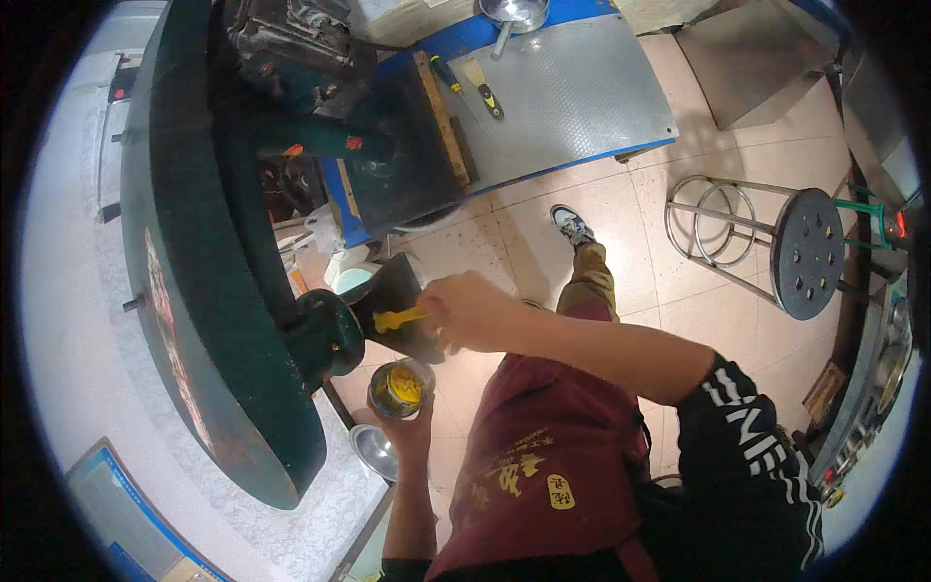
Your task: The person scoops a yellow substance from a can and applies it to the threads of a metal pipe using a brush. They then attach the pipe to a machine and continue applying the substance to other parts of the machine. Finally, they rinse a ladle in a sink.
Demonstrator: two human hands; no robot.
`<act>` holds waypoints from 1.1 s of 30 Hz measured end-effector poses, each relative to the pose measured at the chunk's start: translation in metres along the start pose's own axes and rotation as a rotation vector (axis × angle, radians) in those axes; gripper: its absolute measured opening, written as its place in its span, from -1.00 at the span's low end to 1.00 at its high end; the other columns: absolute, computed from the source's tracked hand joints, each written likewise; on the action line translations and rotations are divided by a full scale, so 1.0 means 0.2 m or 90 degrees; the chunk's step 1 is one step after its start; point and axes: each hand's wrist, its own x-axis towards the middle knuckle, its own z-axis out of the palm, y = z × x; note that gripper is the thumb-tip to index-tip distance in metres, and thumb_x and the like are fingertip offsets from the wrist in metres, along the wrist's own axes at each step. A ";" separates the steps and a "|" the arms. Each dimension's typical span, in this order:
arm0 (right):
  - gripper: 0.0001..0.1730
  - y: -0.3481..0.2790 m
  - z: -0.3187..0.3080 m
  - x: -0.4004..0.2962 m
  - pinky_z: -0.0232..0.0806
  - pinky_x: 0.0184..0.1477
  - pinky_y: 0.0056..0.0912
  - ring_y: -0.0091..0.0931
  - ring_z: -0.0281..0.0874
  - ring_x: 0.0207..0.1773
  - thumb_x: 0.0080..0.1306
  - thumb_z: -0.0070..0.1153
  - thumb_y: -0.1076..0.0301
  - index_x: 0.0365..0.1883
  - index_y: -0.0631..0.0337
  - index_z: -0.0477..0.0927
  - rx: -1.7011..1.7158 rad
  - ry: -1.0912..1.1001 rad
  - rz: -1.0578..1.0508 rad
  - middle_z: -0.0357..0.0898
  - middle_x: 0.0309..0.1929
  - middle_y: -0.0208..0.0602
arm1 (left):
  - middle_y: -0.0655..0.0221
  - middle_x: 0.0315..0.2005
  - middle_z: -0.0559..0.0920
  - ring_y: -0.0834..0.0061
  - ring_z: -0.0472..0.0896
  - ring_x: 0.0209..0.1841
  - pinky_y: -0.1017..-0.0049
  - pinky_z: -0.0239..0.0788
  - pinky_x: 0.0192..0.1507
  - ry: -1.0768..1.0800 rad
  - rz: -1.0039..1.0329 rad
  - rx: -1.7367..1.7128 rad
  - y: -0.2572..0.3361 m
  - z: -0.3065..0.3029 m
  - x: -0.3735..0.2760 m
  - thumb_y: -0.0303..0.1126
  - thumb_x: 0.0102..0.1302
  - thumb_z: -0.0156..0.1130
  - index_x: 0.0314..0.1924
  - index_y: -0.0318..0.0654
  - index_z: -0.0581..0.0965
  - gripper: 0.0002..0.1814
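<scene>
A round container of yellow, paste-like material is gripped in my left hand, its top facing me. Above it, my right hand pinches a yellow tool or yellow-coated stick; its exact kind is hard to tell. The yellow end overlaps a dark flared metal plate, but whether it touches is unclear. That plate adjoins a green cylindrical hub on a large green machine.
A metal-topped bench holds a screwdriver, a putty knife and a metal pan. A round stool lies tipped on the tiled floor. Below the machine sits a metal bowl.
</scene>
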 end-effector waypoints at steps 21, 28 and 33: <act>-0.71 -0.14 0.41 0.37 0.55 -0.16 -0.13 -0.10 0.69 -0.23 0.22 0.15 0.49 -0.06 0.30 0.55 -0.194 0.187 0.020 0.67 -0.29 0.09 | 0.15 0.18 0.41 0.29 0.41 0.24 0.30 0.24 0.32 -0.009 -0.038 -0.047 -0.02 -0.03 -0.08 -0.48 -0.08 0.60 0.34 -0.33 0.13 0.04; -0.79 -0.17 0.30 0.36 0.54 -0.15 -0.13 -0.10 0.68 -0.22 0.18 0.16 0.49 -0.19 0.29 0.61 -0.234 0.137 0.000 0.66 -0.33 0.10 | 0.13 0.21 0.40 0.28 0.42 0.25 0.29 0.26 0.32 0.015 -0.005 -0.051 -0.06 -0.06 -0.11 -0.52 -0.08 0.58 0.35 -0.35 0.09 0.06; -0.67 -0.13 0.28 0.37 0.53 -0.15 -0.17 -0.11 0.66 -0.20 0.09 0.21 0.52 -0.12 0.20 0.64 -0.223 0.096 -0.017 0.67 -0.31 -0.03 | 0.15 0.20 0.41 0.30 0.43 0.25 0.32 0.27 0.32 0.020 -0.012 -0.077 -0.04 -0.06 -0.12 -0.52 -0.05 0.56 0.36 -0.34 0.09 0.04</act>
